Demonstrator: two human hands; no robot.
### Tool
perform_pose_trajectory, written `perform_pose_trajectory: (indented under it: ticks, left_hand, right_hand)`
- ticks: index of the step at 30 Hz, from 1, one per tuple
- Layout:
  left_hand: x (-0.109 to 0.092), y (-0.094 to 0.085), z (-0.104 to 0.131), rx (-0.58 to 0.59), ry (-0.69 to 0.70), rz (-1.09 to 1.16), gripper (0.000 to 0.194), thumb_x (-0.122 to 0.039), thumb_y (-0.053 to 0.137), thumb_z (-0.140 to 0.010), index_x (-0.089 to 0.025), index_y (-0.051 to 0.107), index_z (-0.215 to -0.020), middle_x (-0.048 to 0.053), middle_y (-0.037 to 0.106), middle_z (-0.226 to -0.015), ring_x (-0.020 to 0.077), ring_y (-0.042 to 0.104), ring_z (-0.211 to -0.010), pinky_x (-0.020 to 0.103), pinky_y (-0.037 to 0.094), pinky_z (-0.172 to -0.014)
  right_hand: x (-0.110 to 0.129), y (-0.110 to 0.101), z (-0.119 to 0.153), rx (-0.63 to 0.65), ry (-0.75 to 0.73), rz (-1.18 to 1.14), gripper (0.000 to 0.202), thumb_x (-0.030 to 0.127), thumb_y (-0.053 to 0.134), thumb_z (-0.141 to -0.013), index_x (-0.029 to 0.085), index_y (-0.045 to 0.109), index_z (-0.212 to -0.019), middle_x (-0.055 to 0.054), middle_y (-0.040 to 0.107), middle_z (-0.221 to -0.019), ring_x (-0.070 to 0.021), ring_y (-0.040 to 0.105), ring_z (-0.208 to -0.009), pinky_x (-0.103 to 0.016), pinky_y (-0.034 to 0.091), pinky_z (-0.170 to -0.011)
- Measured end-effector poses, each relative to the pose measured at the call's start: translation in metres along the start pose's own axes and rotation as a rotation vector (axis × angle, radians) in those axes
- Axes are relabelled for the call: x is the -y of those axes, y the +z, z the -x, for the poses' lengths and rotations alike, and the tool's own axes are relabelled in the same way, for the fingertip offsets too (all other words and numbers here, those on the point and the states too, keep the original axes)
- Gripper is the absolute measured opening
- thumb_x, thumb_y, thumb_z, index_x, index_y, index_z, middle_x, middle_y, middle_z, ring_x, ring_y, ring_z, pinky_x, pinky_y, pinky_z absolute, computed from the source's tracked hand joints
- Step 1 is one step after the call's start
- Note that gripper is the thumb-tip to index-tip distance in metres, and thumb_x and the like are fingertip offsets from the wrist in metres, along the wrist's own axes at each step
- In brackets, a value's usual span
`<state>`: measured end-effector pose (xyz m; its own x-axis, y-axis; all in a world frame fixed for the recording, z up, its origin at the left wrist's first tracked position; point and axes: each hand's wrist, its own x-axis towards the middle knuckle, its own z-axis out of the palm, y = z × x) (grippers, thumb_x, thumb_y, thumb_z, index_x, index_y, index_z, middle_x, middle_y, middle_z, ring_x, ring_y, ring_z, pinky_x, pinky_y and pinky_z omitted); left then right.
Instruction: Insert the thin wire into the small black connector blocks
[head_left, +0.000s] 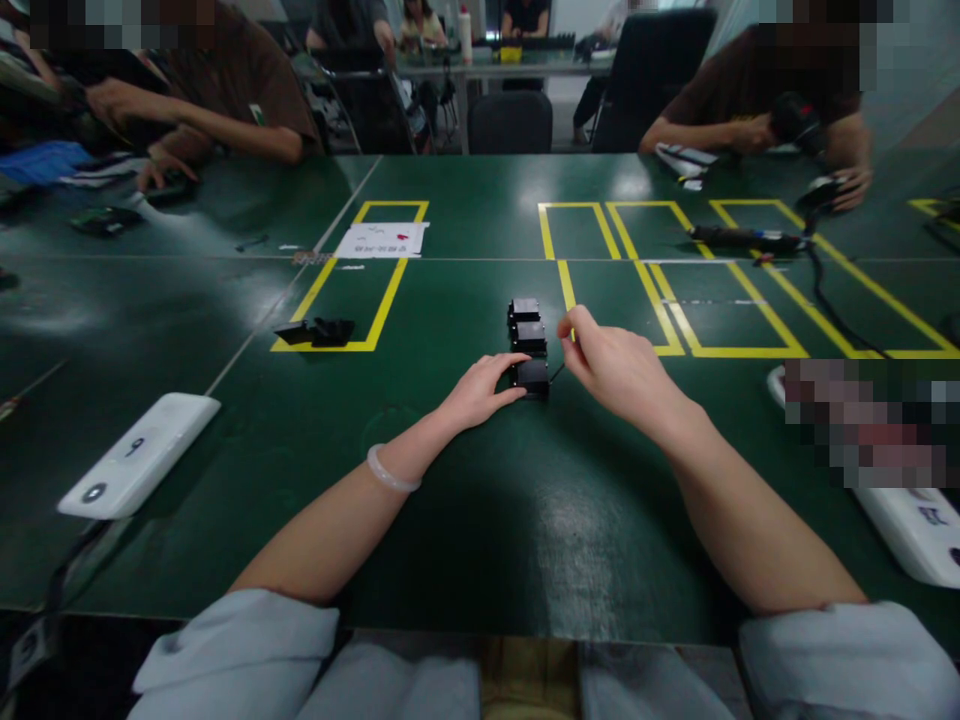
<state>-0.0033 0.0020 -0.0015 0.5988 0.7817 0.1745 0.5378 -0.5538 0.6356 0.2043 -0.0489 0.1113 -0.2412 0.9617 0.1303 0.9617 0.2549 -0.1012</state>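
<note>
Three small black box-shaped parts stand in a row on the green table [450, 520], running away from me. My left hand [484, 385] grips the nearest black box [532, 378] between thumb and fingers from its left side. Behind it are the middle black box [529, 336] and the far black box [524, 309]. Just to the right, my right hand [604, 365] is closed in a pinch. A thin dark rod [557, 373] slants from beneath its fingers toward the right side of the nearest box. The rod's kind is too small to make out.
Yellow tape outlines [386, 305] mark the table. Black parts [315, 331] lie at left near a paper sheet [382, 240]. White numbered devices [139, 455] flank me. A black tool with a cable [750, 238] lies at right. Two people [240, 90] work across the table.
</note>
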Motion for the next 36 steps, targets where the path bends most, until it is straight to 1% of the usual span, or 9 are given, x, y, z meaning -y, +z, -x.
perform_pose_trajectory:
  ticks: [6,9,13,15,20,23,28,33,36]
  left_hand:
    - [-0.0001,-0.0005,-0.0002,0.001,0.008,-0.003,0.048,-0.035,0.061,-0.092,-0.022,0.051,-0.136,0.007,0.059,-0.138,0.0263,0.054,-0.121,0.041,0.042,-0.104]
    - [-0.0007,-0.0007,0.0001,0.003,0.006,0.0,0.048,-0.035,0.061,-0.092,-0.022,0.051,-0.137,0.006,0.059,-0.138,0.0262,0.054,-0.121,0.041,0.042,-0.104]
    - [-0.0019,-0.0016,0.0003,0.014,-0.009,0.004,0.047,-0.035,0.06,-0.092,-0.024,0.051,-0.137,0.006,0.058,-0.139,0.0266,0.054,-0.123,0.042,0.042,-0.105]
    - [-0.0017,-0.0018,0.0003,0.014,-0.003,0.002,0.047,-0.035,0.06,-0.092,-0.025,0.05,-0.137,0.006,0.058,-0.139,0.0266,0.054,-0.123,0.042,0.042,-0.105]
    - [-0.0002,-0.0011,0.0002,0.011,0.005,-0.01,0.048,-0.036,0.06,-0.092,-0.024,0.05,-0.138,0.006,0.058,-0.139,0.026,0.054,-0.122,0.041,0.042,-0.104]
    - [-0.0004,-0.001,0.0001,0.015,-0.007,-0.012,0.048,-0.035,0.061,-0.092,-0.024,0.05,-0.138,0.006,0.058,-0.139,0.0262,0.054,-0.123,0.041,0.042,-0.105]
    - [-0.0004,-0.0011,0.0003,0.012,0.003,0.0,0.048,-0.035,0.061,-0.092,-0.023,0.05,-0.137,0.006,0.058,-0.138,0.0257,0.054,-0.122,0.041,0.042,-0.105]
    - [0.0011,-0.001,0.0008,0.001,0.02,-0.002,0.047,-0.036,0.061,-0.092,-0.023,0.051,-0.137,0.006,0.059,-0.138,0.0254,0.054,-0.121,0.04,0.042,-0.104]
    - [0.0009,-0.0013,0.0007,0.005,0.014,-0.005,0.048,-0.036,0.061,-0.092,-0.023,0.051,-0.137,0.006,0.059,-0.138,0.0256,0.054,-0.122,0.041,0.042,-0.105]
  right_hand:
    - [0.0015,-0.0007,-0.0009,0.021,0.041,0.076,0.039,0.044,0.027,-0.102,0.021,0.058,-0.109,-0.006,0.072,-0.086,-0.0213,0.065,-0.074,-0.029,0.021,-0.056]
    - [0.0022,-0.0015,-0.0016,0.033,0.054,0.087,0.037,0.038,0.027,-0.102,0.02,0.056,-0.115,-0.007,0.072,-0.087,-0.0216,0.065,-0.074,-0.029,0.022,-0.056]
    - [0.0014,-0.002,-0.0006,0.012,0.022,0.015,0.034,0.031,0.028,-0.099,0.02,0.052,-0.12,-0.005,0.072,-0.088,-0.0206,0.064,-0.074,-0.03,0.023,-0.057]
    - [0.0011,-0.002,-0.0002,0.009,0.019,0.01,0.034,0.032,0.028,-0.1,0.02,0.054,-0.118,-0.006,0.072,-0.089,-0.0205,0.064,-0.075,-0.03,0.023,-0.057]
    - [0.0019,-0.0014,-0.0012,0.032,0.042,0.091,0.04,0.042,0.026,-0.102,0.021,0.058,-0.112,-0.008,0.073,-0.089,-0.0219,0.065,-0.076,-0.03,0.021,-0.056]
    - [0.0019,-0.0011,-0.0015,0.032,0.056,0.105,0.037,0.037,0.027,-0.101,0.021,0.057,-0.116,-0.008,0.073,-0.088,-0.0217,0.065,-0.074,-0.03,0.021,-0.056]
    - [0.0008,-0.0019,0.0001,0.009,0.015,0.032,0.032,0.032,0.03,-0.099,0.021,0.054,-0.118,-0.006,0.072,-0.091,-0.0208,0.065,-0.075,-0.029,0.022,-0.057]
    - [0.0015,-0.0026,-0.0006,0.027,0.027,0.059,0.038,0.042,0.027,-0.101,0.021,0.056,-0.113,-0.007,0.073,-0.09,-0.0214,0.065,-0.075,-0.029,0.021,-0.057]
    - [0.0014,-0.0021,-0.0014,0.04,0.044,0.083,0.036,0.038,0.027,-0.101,0.021,0.056,-0.114,-0.007,0.073,-0.089,-0.0216,0.065,-0.075,-0.03,0.021,-0.056]
